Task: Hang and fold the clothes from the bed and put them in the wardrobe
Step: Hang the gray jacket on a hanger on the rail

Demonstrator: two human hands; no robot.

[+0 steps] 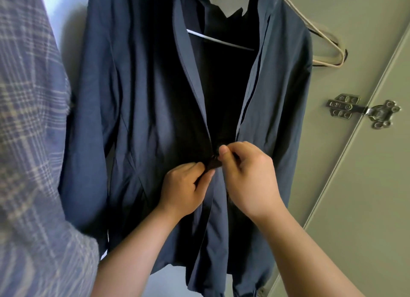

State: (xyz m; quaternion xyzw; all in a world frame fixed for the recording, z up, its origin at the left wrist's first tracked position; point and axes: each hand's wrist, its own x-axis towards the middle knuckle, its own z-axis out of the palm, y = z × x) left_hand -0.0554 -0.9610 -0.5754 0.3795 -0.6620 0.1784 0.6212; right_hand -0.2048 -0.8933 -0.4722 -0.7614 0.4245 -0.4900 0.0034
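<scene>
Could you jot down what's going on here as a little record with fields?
Garment: dark blue jacket, hanging on a white hanger, front open above the hands
Left hand: pinches the jacket front just below the zip
Right hand: pinches the zip
Nearby: plaid garment on the left; spare hanger and door hinge on the right

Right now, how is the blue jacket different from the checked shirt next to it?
The jacket is plain dark blue; the checked shirt has pale lines crossing blue. The left hand and right hand pinch the jacket at its front opening; nobody touches the shirt. The jacket's hanger shows inside it; the shirt's does not. Both hang side by side.
</scene>
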